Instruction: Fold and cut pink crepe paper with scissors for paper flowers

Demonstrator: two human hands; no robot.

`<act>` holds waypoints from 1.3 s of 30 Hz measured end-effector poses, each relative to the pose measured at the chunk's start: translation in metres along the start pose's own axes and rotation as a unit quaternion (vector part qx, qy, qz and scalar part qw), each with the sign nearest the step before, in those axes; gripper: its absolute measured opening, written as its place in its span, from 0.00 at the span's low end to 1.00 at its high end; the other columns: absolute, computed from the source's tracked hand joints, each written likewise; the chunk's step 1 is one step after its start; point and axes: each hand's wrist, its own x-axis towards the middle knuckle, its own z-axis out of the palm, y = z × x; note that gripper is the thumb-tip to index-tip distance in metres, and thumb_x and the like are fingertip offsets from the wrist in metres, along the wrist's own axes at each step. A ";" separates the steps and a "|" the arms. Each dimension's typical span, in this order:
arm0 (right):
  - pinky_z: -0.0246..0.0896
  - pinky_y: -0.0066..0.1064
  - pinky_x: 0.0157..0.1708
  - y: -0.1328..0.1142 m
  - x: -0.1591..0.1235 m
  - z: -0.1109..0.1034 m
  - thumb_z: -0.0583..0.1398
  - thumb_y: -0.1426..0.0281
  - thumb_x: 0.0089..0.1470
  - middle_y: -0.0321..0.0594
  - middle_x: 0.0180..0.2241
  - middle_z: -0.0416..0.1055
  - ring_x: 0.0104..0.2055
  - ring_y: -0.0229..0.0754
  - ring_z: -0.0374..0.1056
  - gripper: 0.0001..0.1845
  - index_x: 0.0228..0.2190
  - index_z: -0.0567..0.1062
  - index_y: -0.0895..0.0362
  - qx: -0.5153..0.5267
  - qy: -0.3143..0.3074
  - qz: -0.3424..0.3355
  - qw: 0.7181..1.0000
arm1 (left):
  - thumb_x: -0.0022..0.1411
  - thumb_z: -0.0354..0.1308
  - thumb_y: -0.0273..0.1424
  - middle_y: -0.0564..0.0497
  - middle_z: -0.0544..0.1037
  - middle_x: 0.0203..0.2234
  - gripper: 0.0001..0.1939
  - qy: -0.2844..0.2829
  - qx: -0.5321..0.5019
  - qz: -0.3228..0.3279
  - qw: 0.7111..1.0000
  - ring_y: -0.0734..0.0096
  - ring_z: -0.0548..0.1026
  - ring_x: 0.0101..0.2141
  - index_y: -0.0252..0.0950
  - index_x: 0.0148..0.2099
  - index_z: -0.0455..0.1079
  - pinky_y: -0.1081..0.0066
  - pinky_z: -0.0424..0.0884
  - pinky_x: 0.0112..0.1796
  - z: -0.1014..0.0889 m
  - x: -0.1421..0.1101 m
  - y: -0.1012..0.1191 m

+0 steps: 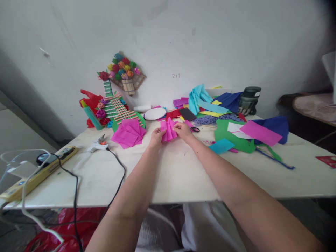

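Observation:
Both hands hold a piece of pink crepe paper between them, gathered into upright folds, over the middle of the white table. My left hand pinches its left edge, fingers closed. On the opposite edge, the fingers of my right hand are closed as well. A stack of pink crepe paper squares lies left of my left hand. Just right of my right hand, the black handle of a pair of scissors shows; the rest is hidden.
A hot glue gun and a power strip with trailing cables occupy the left. Behind stand a glue bottle and a stick-and-paper-flower craft. Coloured paper, blue-violet yarn, a phone and a dark bottle are rightward.

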 end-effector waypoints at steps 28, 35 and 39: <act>0.60 0.29 0.25 0.001 -0.003 0.005 0.53 0.50 0.46 0.35 0.21 0.67 0.25 0.38 0.65 0.21 0.23 0.67 0.56 0.033 0.022 0.053 0.998 | 0.41 0.66 0.35 0.53 0.73 0.24 0.17 -0.020 0.005 0.057 0.998 0.75 0.71 0.25 0.35 0.33 0.65 0.73 0.67 0.30 -0.001 0.004 -0.002; 0.62 0.30 0.26 0.011 0.000 0.010 0.59 0.55 0.42 0.34 0.22 0.68 0.24 0.38 0.66 0.16 0.25 0.67 0.55 0.017 0.066 0.056 0.996 | 0.42 0.64 0.35 0.55 0.71 0.21 0.16 0.020 0.016 0.066 0.997 0.77 0.69 0.22 0.35 0.33 0.64 0.74 0.65 0.27 -0.006 0.011 -0.007; 0.61 0.30 0.24 0.011 -0.001 0.011 0.59 0.54 0.41 0.33 0.17 0.64 0.22 0.38 0.64 0.18 0.19 0.65 0.55 -0.015 0.046 0.046 0.998 | 0.42 0.64 0.35 0.54 0.72 0.22 0.16 0.006 0.018 0.064 0.998 0.75 0.70 0.23 0.35 0.33 0.65 0.74 0.66 0.28 -0.003 0.006 -0.005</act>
